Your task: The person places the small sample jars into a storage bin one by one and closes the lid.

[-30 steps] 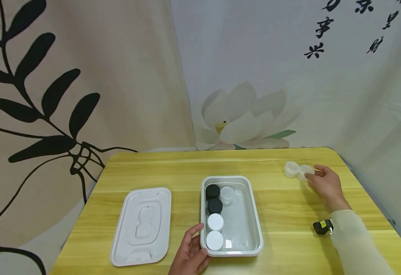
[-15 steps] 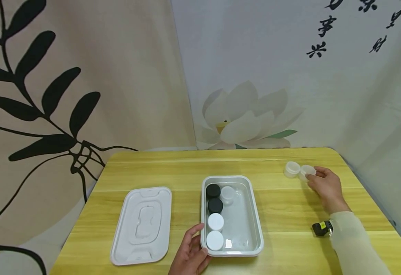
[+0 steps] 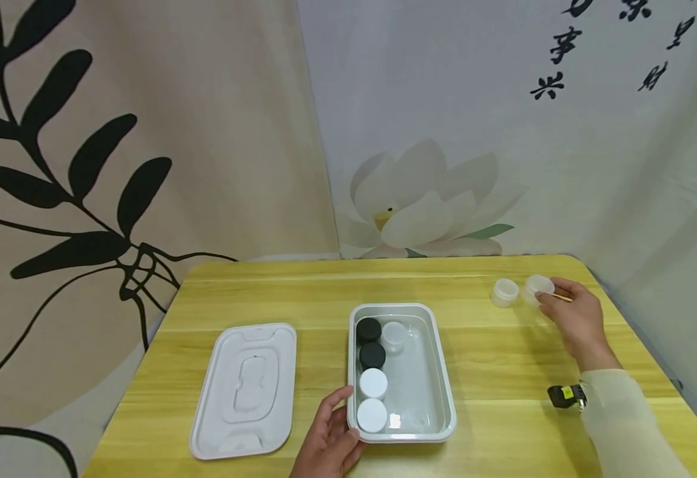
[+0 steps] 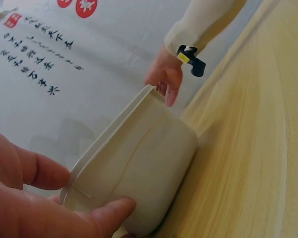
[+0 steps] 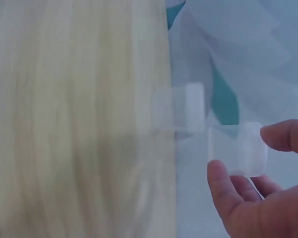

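Note:
My right hand (image 3: 578,322) pinches a small translucent lidded jar (image 3: 538,287) between thumb and fingers at the table's far right. A matching translucent jar (image 3: 505,292) stands just left of it, a narrow gap between them. Near the front, my left hand (image 3: 329,435) grips the left front corner of a white plastic box (image 3: 423,398); its thumb (image 4: 116,213) lies against the wall in the left wrist view. Along the box's left side run two black round lids (image 3: 372,355) and two white round lids (image 3: 374,383). A translucent jar (image 3: 393,337) sits beside the black ones.
A white box lid (image 3: 243,392) lies flat on the wooden table (image 3: 486,431), left of the box. Printed cloth (image 3: 235,133) hangs behind the table. A small black device (image 3: 565,396) is strapped at the right wrist.
The jar in my right hand has moved slightly right and away from me, so a gap now parts it from its neighbour. My left hand and the box stay in place.

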